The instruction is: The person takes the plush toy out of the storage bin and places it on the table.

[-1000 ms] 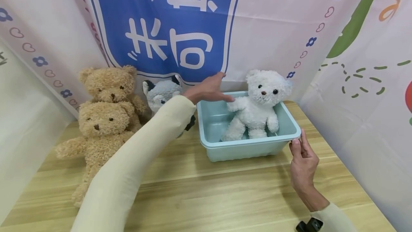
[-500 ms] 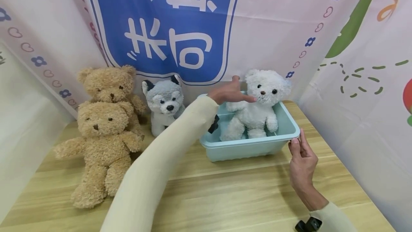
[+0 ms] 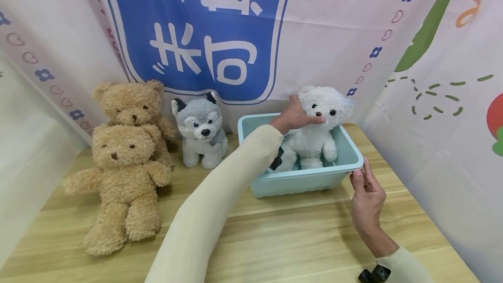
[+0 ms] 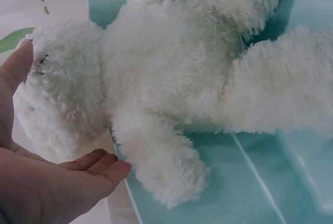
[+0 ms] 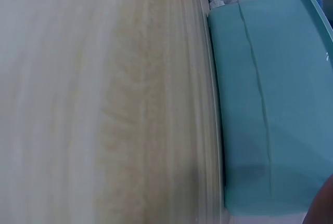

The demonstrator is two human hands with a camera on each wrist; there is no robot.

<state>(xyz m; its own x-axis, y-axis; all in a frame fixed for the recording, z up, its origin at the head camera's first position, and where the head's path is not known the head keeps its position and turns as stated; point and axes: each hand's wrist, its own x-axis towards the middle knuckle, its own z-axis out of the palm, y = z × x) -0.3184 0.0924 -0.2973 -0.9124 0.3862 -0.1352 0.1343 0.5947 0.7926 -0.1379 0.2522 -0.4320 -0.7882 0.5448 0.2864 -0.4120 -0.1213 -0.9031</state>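
A white plush bear (image 3: 312, 143) sits upright in a light blue-green plastic bin (image 3: 302, 184). My left hand (image 3: 296, 115) is at the bear's head, its thumb across the muzzle. The left wrist view shows the spread left hand (image 4: 57, 177) with thumb at the face and the other fingers nearly straight beside the head and arm, a gap still showing. At the bin's near right corner, my right hand (image 3: 368, 204) holds the rim between thumb and fingers. Only an edge of the right hand (image 5: 321, 208) appears in the right wrist view.
Left of the bin sits a grey-and-white plush husky (image 3: 202, 130). Two tan teddy bears stand further left, one bear (image 3: 125, 182) in front of the other bear (image 3: 131, 104). A printed cloth (image 3: 322, 34) hangs behind the wooden table (image 3: 298, 239).
My left hand has moved right, from over the bin's left rim to the white bear's head, uncovering the husky. The right hand stays on the bin's corner.
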